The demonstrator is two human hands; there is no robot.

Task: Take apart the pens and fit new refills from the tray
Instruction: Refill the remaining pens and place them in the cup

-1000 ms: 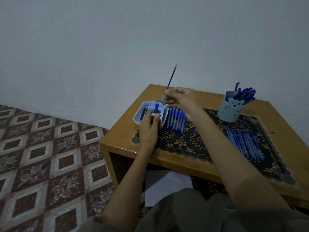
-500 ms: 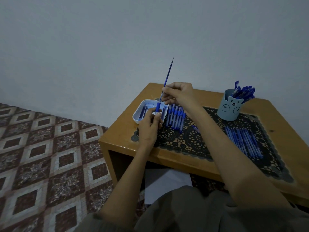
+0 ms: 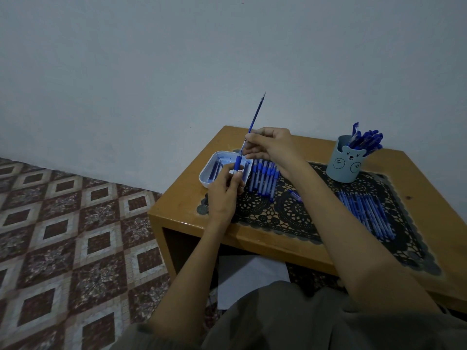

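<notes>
While the left hand (image 3: 223,190) grips a pen barrel (image 3: 237,164) upright over the white tray (image 3: 206,173), the right hand (image 3: 271,147) pinches a blue refill (image 3: 255,117) slanting up out of it; loose refills lie in the tray. Beside it, pens (image 3: 264,176) lie in a row on the lace mat (image 3: 285,213); a bear cup (image 3: 345,160) holds more.

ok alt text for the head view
A left hand grips a blue pen barrel nearly upright while the right hand pinches a thin blue refill sticking out of its top, over a white rectangular tray on a wooden table. A row of blue pens lies beside the tray; more fill a pale blue bear-face cup.
</notes>
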